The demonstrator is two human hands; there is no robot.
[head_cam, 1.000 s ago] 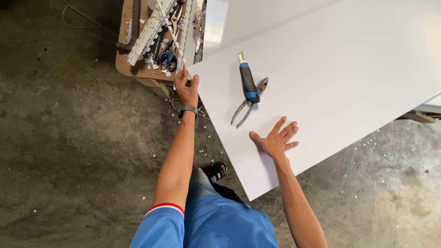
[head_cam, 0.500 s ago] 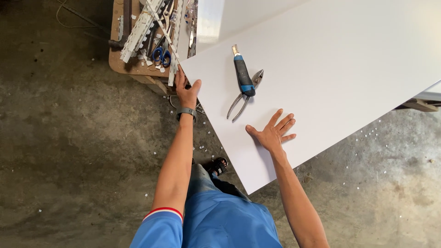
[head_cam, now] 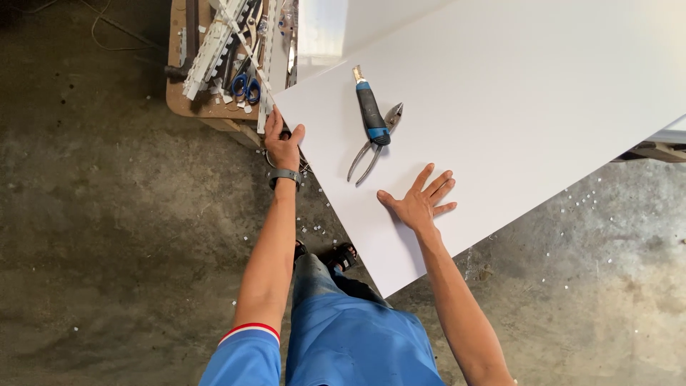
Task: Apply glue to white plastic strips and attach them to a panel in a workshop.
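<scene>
Resting on one white panel (head_cam: pixel 514 93): two tools, flat open right hand (head_cam: pixel 418 204); left hand (head_cam: pixel 284 146) grasping its corner.

Board (head_cam: pixel 514 107) runs off the top and right edges, so its far corners are out of view; its left edge is partly covered where the left hand (head_cam: pixel 284 146) grips it, fingertips hidden on the underside. Just beyond that grip, the tray (head_cam: pixel 187 107) is cut off by the top edge, its clutter of white strips (head_cam: pixel 214 46) too tangled to tell apart; scissors (head_cam: pixel 245 87) show handles only. Under the right hand (head_cam: pixel 418 204), board surface is hidden; both upper arms leave the bottom edge.
</scene>
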